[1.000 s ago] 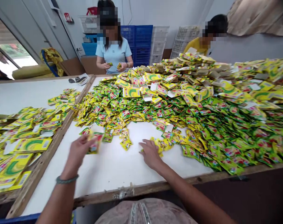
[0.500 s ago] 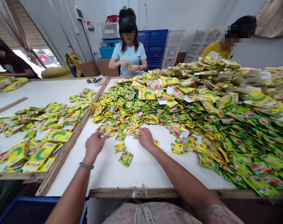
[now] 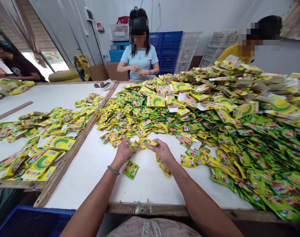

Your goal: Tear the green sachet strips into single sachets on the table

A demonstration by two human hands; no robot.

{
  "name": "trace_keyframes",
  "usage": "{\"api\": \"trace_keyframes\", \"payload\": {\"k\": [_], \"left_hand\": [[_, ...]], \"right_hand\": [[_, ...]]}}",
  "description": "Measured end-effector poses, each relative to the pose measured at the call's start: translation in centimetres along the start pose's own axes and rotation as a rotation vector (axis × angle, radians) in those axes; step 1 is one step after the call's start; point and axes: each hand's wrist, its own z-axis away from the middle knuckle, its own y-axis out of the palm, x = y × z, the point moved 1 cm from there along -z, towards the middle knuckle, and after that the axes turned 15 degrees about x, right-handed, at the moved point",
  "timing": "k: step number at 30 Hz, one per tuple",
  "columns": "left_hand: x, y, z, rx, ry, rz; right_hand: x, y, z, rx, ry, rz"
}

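Close together over the white tabletop (image 3: 90, 164), both of my hands are closed on small packets. My left hand (image 3: 123, 153) pinches a green sachet (image 3: 134, 145) between thumb and fingers. In my right hand (image 3: 163, 151) is a yellow sachet (image 3: 148, 143), its left end near the green one. Whether the two touch I cannot tell. Below my hands a loose green sachet (image 3: 131, 170) lies flat. Another yellow sachet (image 3: 165, 170) lies partly behind my right wrist. Just beyond rises a large heap of green and yellow sachets (image 3: 150, 115).
Yellow flat boxes (image 3: 176, 86) top the heap. More boxes (image 3: 58, 143) lie left of a wooden strip (image 3: 73, 144). A blue crate (image 3: 33, 220) stands below at the left. Across the table a person in light blue (image 3: 138, 62) handles a small packet; others sit left and right.
My left hand has moved right and taken hold of a green sachet. My right hand has moved slightly right and lifted a yellow sachet. The hands are now closer together.
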Motion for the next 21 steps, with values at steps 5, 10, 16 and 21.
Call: {"api": "trace_keyframes", "payload": {"k": [5,10,16,21], "left_hand": [[0.2,2.4,0.0,0.188,-0.033,0.298],[0.0,3.2,0.3,0.243,-0.043,0.380],[-0.6,2.9,1.4,0.267,-0.021,0.547],[0.0,3.0,1.1,0.245,0.011,0.495]], "right_hand": [[0.8,-0.5,0.4,0.121,-0.060,-0.141],[0.2,-1.2,0.6,0.184,-0.015,-0.108],[-1.1,-0.4,0.2,0.045,0.064,0.165],[-0.4,0.3,0.4,0.054,0.060,0.156]]}}
